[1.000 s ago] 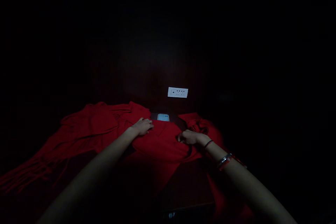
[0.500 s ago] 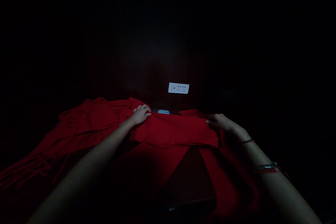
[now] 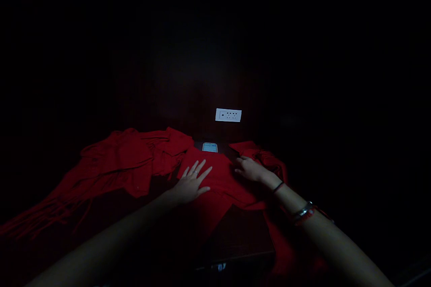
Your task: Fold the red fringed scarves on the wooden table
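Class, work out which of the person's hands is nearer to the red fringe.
Left. The left hand is spread over the red cloth, to the right of the red fringe; the right hand is farther right and farther away.

Left hand (image 3: 189, 187) splayed on red cloth (image 3: 222, 171); right hand (image 3: 251, 170) at cloth's right side, grip unclear. Lit phone (image 3: 210, 147) just beyond, white socket plate (image 3: 228, 115) above, fringed red fabric (image 3: 126, 159) at left.

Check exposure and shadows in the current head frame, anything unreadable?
Head view: underexposed, borders near black; head view: white socket plate and phone brightest, phone text too small to read; head view: red cloth fades into shadow below left hand and right hand.
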Available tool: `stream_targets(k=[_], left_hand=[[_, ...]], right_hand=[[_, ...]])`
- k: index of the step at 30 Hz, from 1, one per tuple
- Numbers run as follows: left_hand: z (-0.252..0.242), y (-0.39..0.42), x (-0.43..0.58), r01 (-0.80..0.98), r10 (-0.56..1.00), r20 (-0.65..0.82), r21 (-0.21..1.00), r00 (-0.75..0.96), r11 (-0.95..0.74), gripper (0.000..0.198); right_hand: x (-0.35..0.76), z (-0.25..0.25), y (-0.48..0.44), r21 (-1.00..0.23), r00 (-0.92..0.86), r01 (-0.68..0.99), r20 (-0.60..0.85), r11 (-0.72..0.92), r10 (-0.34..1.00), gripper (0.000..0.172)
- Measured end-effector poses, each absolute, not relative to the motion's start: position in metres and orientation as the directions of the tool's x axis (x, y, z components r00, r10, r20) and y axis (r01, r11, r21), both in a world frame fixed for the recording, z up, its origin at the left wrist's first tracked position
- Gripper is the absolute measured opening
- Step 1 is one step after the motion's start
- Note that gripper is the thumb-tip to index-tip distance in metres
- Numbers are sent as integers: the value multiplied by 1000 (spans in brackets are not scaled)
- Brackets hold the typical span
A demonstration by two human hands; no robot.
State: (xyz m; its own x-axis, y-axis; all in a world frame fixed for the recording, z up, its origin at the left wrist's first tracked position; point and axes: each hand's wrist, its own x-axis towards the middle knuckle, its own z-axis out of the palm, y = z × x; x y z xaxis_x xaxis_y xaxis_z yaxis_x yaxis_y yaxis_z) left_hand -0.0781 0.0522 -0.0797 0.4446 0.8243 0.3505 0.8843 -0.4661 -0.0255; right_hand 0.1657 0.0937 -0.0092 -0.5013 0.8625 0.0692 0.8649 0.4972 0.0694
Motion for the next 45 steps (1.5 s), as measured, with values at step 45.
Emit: stream_targets(k=[45], left_hand=[[-84,63,-65,949,959,8,146,283,-281,58]], right_hand=[[278,58,54,90,191,968,342,-235,920,27]])
